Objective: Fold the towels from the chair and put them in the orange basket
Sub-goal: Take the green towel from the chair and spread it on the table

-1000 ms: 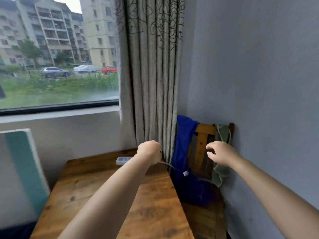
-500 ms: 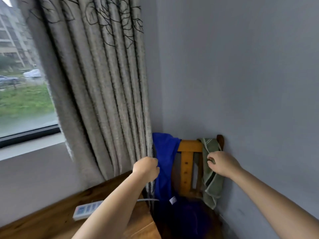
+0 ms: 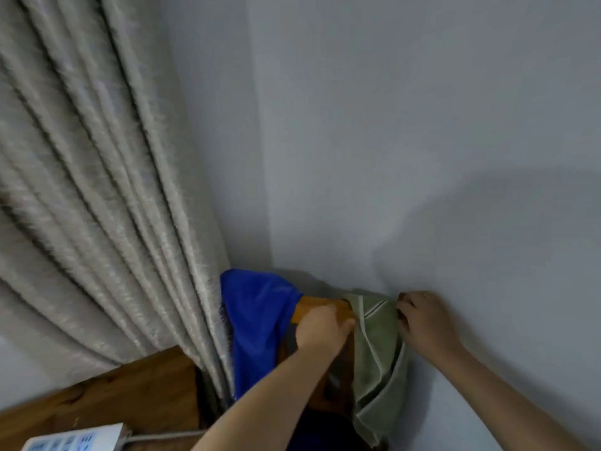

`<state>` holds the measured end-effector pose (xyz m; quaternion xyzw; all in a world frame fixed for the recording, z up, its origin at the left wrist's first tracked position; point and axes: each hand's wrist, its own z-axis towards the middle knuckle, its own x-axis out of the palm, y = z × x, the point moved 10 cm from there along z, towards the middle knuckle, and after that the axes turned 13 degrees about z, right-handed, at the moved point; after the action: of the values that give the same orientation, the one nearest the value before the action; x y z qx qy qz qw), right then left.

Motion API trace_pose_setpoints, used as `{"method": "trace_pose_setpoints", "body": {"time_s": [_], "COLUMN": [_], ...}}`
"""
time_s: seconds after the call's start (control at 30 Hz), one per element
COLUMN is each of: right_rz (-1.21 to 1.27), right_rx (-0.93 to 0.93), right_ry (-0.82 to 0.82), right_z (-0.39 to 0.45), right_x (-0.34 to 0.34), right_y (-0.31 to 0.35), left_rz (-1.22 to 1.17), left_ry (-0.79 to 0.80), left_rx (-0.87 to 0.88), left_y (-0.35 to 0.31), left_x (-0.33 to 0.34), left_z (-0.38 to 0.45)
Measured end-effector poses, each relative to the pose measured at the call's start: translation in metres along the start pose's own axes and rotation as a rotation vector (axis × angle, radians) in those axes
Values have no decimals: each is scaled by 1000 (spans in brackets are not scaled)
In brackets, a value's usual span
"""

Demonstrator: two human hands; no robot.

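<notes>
A green towel [image 3: 379,349] hangs over the right end of the wooden chair back [image 3: 313,305]. A blue towel [image 3: 257,323] drapes over the left end, beside the curtain. My left hand [image 3: 320,328] pinches the green towel's left top edge at the chair rail. At the towel's right top corner, against the wall, my right hand [image 3: 424,322] grips the cloth. The orange basket is out of view.
A grey curtain [image 3: 97,190] hangs at the left, touching the blue towel. A wooden table [image 3: 130,395] lies at the lower left with a white power strip [image 3: 74,439] and its cable on it. The grey wall [image 3: 422,141] stands close behind the chair.
The view swung right and closer to the chair. Both hands moved onto the green towel's top edge; earlier the left hand hovered by the curtain and held nothing.
</notes>
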<state>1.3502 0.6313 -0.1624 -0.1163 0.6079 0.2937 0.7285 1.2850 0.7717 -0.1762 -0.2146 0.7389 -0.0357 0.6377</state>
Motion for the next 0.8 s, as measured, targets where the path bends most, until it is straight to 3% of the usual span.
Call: {"method": "trace_pose_setpoints", "body": {"time_s": [0.17,0.37,0.6,0.8], "right_rz": [-92,64,156,353], "right_rx": [-94,-134,-206,-304], "right_ry": [21,-154,-190,-169], "right_z": [16,14,7,-1], "right_x": [15,2,-1,-21], "right_y": [4,9,28,86], "left_rz": [-80,-124,-133,-139], "left_ry": [-31,-90,-253,-392], "left_rx": [-65,-94,-54,-71], "left_y": [-13,-15,-3,31], "left_x": [24,26,4,-48], "left_z": [27,40,21,-27]}}
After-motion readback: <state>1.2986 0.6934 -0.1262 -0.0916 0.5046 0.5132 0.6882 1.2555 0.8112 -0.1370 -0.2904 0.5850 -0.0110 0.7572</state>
